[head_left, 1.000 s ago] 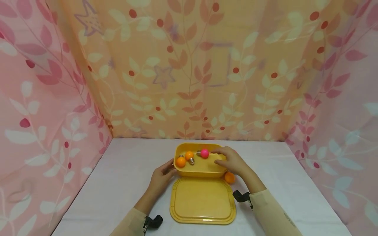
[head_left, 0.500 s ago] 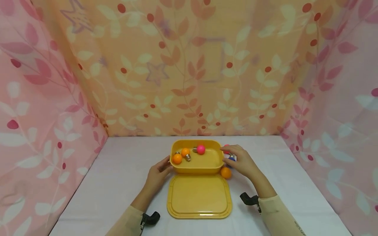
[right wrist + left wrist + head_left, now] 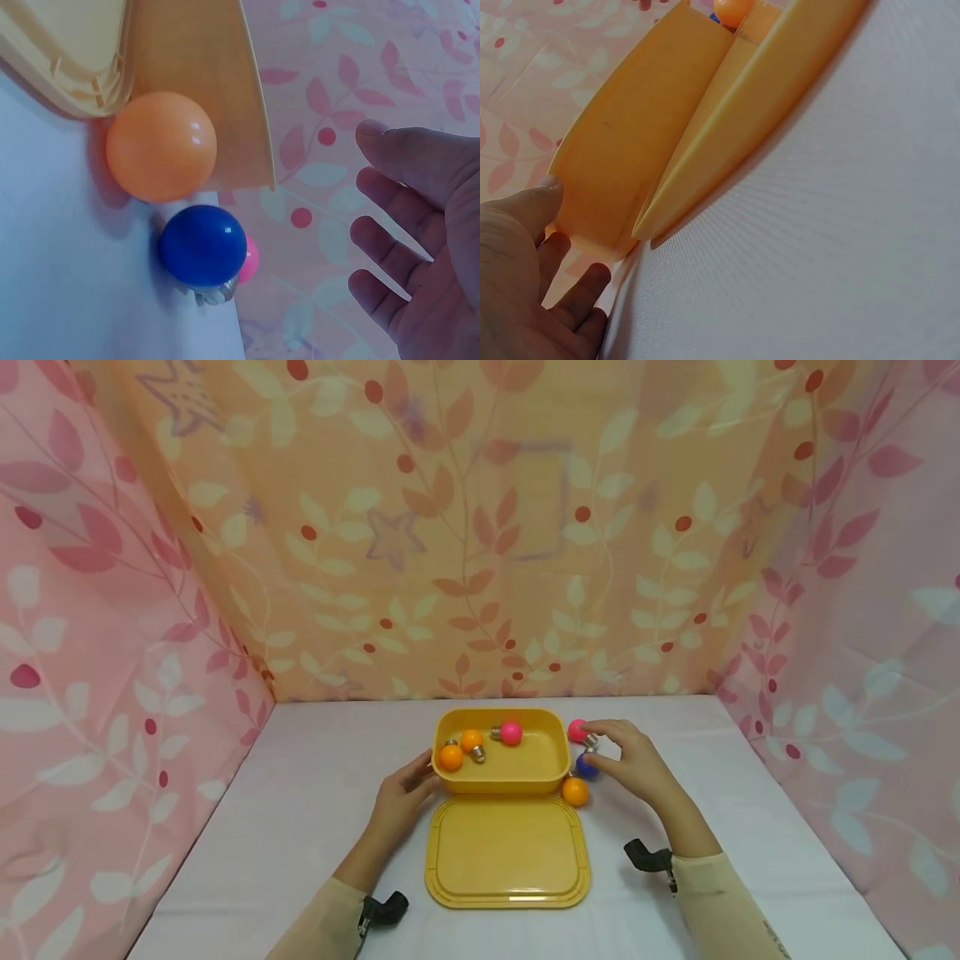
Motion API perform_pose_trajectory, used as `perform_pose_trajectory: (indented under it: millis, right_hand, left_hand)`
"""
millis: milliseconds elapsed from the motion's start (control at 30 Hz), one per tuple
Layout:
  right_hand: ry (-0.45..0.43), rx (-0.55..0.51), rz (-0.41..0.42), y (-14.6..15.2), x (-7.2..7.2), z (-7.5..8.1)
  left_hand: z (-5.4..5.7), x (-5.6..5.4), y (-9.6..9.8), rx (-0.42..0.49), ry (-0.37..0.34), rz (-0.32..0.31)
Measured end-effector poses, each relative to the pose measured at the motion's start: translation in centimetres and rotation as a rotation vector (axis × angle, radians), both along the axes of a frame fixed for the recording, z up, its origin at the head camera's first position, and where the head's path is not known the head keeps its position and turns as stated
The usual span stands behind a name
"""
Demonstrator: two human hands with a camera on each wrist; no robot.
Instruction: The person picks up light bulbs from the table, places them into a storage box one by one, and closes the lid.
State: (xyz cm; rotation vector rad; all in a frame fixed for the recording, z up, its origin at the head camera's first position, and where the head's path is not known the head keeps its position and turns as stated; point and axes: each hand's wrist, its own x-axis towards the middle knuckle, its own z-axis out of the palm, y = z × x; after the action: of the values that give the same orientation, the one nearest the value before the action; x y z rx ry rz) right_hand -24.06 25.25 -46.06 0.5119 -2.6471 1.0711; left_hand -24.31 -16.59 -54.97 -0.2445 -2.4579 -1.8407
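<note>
On my feed now the yellow box shows smooth plastic with a soft sheen, and the lid looks like the same plastic, a bright gloss streak along its near edge. Over at the right wrist I've got the orange bulb and blue bulb, both slick and glossy, while a shiny metal cap glints on the pink bulb. Underneath I see matt, finely textured white cloth, with dull fabric sleeves above it.
</note>
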Motion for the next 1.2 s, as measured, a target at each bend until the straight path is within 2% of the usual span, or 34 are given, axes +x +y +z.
perform_pose_trajectory:
  millis: [300,600,833,1200]
  right_hand:
    - [-0.112,0.010,-0.064,1.4,-0.5,0.1]
    - [-0.185,0.002,-0.082,2.1,-1.1,-1.0]
    - [-0.201,-0.003,-0.085,2.6,-1.4,-2.3]
    - [-0.291,-0.015,-0.099,2.8,-1.6,-3.6]
  left_hand:
    - [0.3,-0.2,-0.3,0.020,0.029,-0.010]
    - [0.0,-0.1,-0.4,0.012,0.036,-0.006]
    - [0.1,-0.1,-0.2,0.008,0.012,-0.009]
    - [-0.1,0.0,-0.2,-0.004,0.028,-0.010]
